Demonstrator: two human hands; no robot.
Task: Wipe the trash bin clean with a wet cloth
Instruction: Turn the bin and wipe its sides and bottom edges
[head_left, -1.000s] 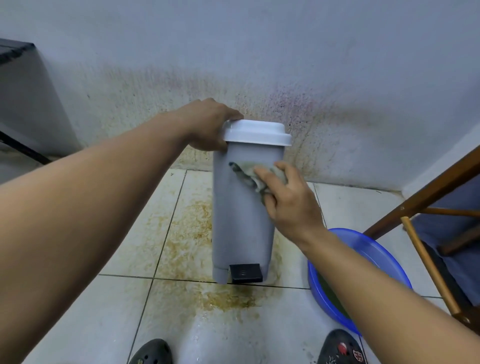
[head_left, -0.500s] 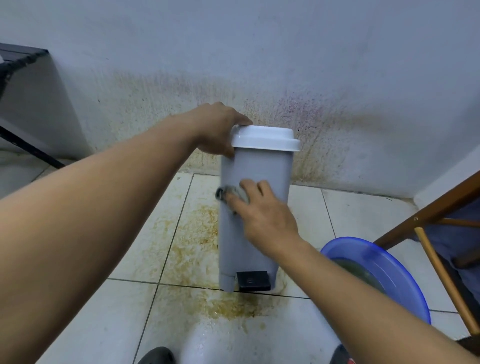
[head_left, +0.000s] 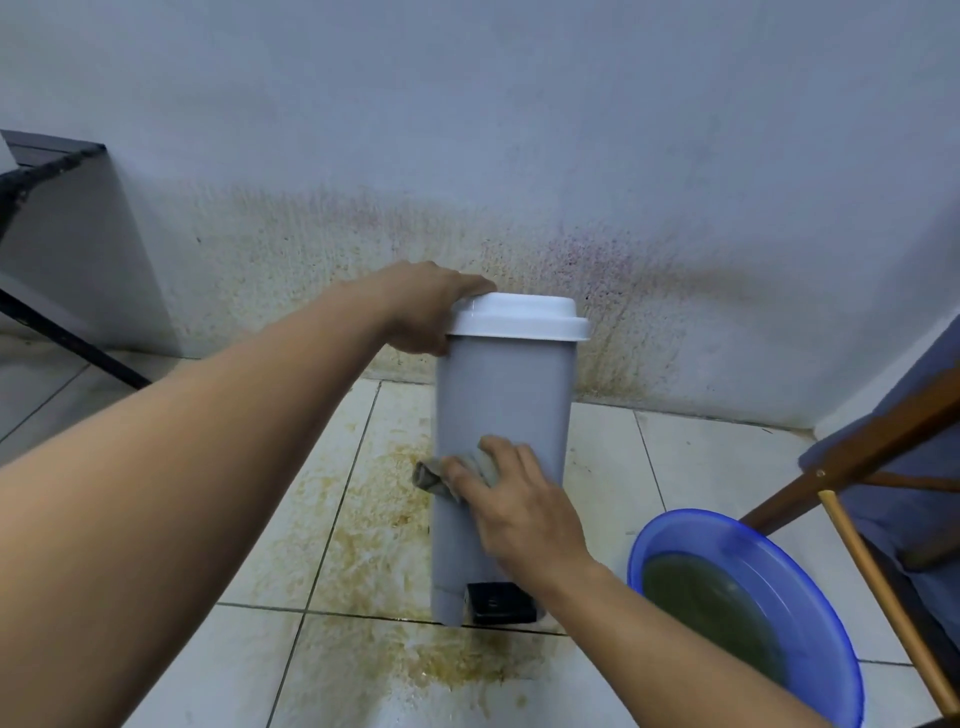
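Note:
A tall grey trash bin (head_left: 506, 395) with a white lid (head_left: 517, 317) and a black foot pedal (head_left: 500, 603) stands upright on the tiled floor near the wall. My left hand (head_left: 423, 306) grips the bin's top left edge just under the lid. My right hand (head_left: 514, 499) presses a crumpled grey wet cloth (head_left: 441, 475) against the lower front of the bin; the cloth sticks out past the bin's left edge and is mostly covered by my fingers.
A blue basin (head_left: 748, 597) of murky greenish water sits on the floor to the right. A wooden chair frame (head_left: 862, 519) stands at the far right. Brown stains cover the tiles (head_left: 358, 525) and the lower wall (head_left: 623, 270). A dark table leg (head_left: 67, 338) is at left.
My right hand has slid the cloth down the front of the bin, from just under the lid to the lower half. My left hand has kept its hold at the lid.

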